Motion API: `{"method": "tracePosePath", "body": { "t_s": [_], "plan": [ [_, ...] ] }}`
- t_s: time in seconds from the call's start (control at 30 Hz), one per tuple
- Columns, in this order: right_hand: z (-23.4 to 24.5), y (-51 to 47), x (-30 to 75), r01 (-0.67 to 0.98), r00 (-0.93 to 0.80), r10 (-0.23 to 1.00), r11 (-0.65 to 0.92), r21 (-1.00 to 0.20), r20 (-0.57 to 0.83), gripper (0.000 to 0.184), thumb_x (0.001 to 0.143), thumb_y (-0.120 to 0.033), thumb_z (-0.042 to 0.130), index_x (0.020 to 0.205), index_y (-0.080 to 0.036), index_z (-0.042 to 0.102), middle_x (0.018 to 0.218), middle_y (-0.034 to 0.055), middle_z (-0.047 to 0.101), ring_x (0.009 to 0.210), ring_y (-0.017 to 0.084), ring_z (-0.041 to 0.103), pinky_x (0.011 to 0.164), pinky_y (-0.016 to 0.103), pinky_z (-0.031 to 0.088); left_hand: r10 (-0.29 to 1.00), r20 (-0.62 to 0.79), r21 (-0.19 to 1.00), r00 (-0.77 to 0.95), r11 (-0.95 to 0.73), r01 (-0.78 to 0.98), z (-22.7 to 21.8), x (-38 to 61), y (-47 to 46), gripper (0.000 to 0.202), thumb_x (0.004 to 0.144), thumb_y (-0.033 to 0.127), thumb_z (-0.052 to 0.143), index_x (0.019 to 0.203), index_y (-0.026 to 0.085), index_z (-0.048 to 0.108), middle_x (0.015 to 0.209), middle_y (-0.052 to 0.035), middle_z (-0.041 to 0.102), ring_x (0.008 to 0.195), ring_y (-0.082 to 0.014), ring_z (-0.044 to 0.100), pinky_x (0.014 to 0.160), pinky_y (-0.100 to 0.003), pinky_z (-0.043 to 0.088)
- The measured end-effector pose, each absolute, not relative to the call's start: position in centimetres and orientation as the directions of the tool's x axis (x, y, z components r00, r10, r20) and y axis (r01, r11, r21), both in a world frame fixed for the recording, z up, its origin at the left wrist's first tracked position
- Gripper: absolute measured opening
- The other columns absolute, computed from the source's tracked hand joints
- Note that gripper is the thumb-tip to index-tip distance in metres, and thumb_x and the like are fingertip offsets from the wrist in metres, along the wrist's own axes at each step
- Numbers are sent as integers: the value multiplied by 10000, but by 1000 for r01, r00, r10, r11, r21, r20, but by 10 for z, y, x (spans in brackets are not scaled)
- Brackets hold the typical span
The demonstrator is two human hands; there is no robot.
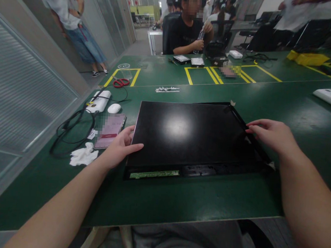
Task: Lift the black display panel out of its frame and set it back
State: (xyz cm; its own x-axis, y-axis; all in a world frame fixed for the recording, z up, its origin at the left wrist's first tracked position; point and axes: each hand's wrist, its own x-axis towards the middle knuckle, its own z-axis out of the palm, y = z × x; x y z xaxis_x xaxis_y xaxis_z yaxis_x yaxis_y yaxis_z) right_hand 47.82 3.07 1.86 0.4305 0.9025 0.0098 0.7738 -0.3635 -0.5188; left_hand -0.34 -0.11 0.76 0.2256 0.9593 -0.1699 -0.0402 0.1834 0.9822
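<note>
A flat black display panel lies on the green table, with a glare spot on its glossy face. Along its near edge runs a green circuit board strip. A thin black frame shows past the panel's far and right edges, shifted to the right of it. My left hand grips the panel's left edge, thumb on top and fingers at the side, partly hidden. At the right side my right hand pinches the black frame between thumb and fingers.
Left of the panel are a phone, a crumpled tissue, black cables, a white mouse-like object and red-handled scissors. Small metal strips lie beyond. A person holding a bottle sits across the table.
</note>
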Motion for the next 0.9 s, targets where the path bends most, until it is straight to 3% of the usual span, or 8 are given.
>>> {"method": "tracePosePath", "body": {
  "t_s": [0.3,0.67,0.9],
  "plan": [
    [16,31,483,691,456,887,-403,-599,-71,318,720,-379,601,941,-226,772,820,47,795,673,203,658,802,397,520,954,-212,973,214,227,-46,9,-5,-1,716,645,213,934,1222,217,510,1034,-57,793,967,-316,786,852,-426,653],
    [19,32,478,785,425,905,-384,-486,-30,300,754,-384,587,940,-253,783,829,25,787,718,222,685,801,399,499,956,-187,978,228,203,-49,7,-6,-1,718,678,227,927,1260,214,505,1122,-65,784,1055,-311,768,940,-437,635],
    [18,32,479,783,415,910,-369,-500,-21,283,755,-370,591,929,-256,782,819,20,786,746,228,693,790,391,492,955,-183,980,234,197,-35,5,-6,-1,726,698,242,916,1292,213,499,1163,-62,778,1095,-299,755,954,-417,632]
  ]
}}
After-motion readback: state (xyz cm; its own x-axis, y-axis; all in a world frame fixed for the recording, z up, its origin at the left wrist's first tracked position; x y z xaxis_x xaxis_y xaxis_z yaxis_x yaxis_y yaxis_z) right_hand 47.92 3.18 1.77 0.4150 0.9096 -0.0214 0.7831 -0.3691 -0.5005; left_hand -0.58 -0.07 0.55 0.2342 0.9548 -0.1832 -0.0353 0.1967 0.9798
